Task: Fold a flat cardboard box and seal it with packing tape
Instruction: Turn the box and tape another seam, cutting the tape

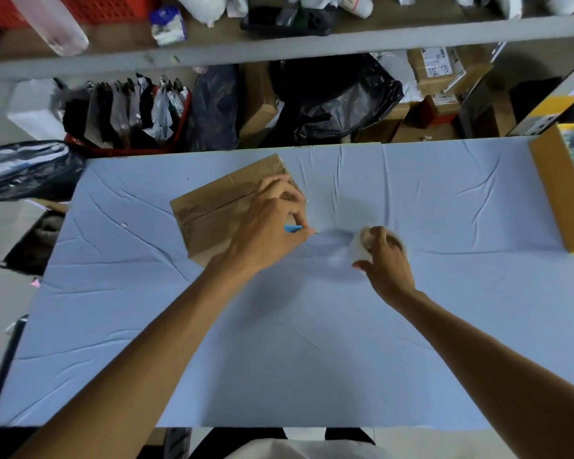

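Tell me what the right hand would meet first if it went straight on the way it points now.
Probably the left hand, which pinches a blue tool at the cardboard box. The right hand, gripping the tape roll, points up-left; heights are unclear.

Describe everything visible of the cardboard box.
The cardboard box is plain brown, with dark print near its left edge and a seam line along its length. It lies skewed on the blue-covered table, left of centre. The left hand, holding a small blue item, covers its right end; the tape roll in the right hand is apart.
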### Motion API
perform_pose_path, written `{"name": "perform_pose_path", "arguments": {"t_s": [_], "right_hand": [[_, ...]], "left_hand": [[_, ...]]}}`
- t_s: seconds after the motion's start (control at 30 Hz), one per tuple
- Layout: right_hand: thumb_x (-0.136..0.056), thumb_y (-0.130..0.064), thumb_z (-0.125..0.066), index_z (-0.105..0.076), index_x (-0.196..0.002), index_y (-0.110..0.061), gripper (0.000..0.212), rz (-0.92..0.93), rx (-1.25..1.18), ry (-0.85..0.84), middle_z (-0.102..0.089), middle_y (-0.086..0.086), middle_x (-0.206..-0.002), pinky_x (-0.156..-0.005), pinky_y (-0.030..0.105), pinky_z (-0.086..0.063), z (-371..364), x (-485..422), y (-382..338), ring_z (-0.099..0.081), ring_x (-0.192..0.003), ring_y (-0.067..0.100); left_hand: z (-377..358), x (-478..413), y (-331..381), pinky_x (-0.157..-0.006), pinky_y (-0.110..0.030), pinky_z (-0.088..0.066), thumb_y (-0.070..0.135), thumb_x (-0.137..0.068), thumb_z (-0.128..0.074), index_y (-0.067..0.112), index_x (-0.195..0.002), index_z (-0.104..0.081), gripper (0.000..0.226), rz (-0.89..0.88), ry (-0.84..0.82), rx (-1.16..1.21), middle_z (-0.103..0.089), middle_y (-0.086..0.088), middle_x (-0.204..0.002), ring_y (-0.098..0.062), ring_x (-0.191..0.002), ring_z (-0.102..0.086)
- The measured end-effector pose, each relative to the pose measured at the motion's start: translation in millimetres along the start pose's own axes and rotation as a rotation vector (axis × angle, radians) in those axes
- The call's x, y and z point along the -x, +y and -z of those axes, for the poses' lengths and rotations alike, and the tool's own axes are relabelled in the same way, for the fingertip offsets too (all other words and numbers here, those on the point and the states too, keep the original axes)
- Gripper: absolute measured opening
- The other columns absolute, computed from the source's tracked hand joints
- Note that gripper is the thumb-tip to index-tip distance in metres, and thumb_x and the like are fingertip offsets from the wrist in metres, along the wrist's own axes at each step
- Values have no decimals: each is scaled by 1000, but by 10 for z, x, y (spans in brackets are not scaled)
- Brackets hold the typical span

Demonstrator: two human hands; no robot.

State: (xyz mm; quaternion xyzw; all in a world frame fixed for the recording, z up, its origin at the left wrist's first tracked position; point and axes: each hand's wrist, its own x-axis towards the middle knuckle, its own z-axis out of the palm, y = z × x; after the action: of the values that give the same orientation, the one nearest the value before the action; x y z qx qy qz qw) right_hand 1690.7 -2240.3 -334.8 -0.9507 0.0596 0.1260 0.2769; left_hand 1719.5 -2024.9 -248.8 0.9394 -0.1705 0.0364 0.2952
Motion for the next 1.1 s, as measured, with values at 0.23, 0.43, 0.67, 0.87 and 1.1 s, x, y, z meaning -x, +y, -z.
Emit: {"name": "perform_pose_path", "arguments": {"t_s": [0.23, 0.43, 0.67, 0.87, 1.1], "right_hand": [[-73, -8, -79, -27, -134, 0, 80, 39, 138, -140, -61, 22, -116, -81, 41, -46, -139, -34, 96, -58, -105, 40], [-71, -11, -80, -28, -135, -1, 83, 47, 161, -145, -60, 22, -120, -81, 40, -47, -204, -67, 174, -58, -107, 39], [-71, -27, -80, -34, -133, -1, 82, 35, 296, -136, -55, 17, -124, -88, 38, -41, -210, -14, 95, -51, -114, 35], [-78, -41, -68, -53, -116, -15, 49, 9, -152, 74, -60, 1, -104, -78, 37, -47, 86, -100, -407, -54, -98, 21], [-94, -22, -54, -57, -99, -3, 20, -287, -1044, -251, -66, 17, -82, -75, 34, -53, 318, -258, -996, -64, -76, 29]], "left_hand": [[-334, 467, -52, -60, -24, -45, 35, -73, -79, 16, -69, -68, 22, 111, -184, 262, -62, 8, -73, -9, -66, -58], [-978, 770, -476, -54, -14, -34, 31, -79, -75, 12, -71, -66, 23, 622, -350, 402, -55, 9, -62, -3, -60, -49], [-1296, 796, -601, -77, -38, -45, 54, -75, -71, 7, -100, -52, 55, 743, -255, 75, -61, -6, -100, -27, -95, -56], [-985, 662, -281, -110, -42, -28, 57, -92, -45, -3, -131, -40, 72, 422, -522, -421, -35, -30, -143, -39, -134, -31], [233, 144, 51, -69, -30, -49, 37, -88, -56, 18, -89, -61, 20, 164, -28, 193, -65, 2, -86, -13, -80, -60]]}}
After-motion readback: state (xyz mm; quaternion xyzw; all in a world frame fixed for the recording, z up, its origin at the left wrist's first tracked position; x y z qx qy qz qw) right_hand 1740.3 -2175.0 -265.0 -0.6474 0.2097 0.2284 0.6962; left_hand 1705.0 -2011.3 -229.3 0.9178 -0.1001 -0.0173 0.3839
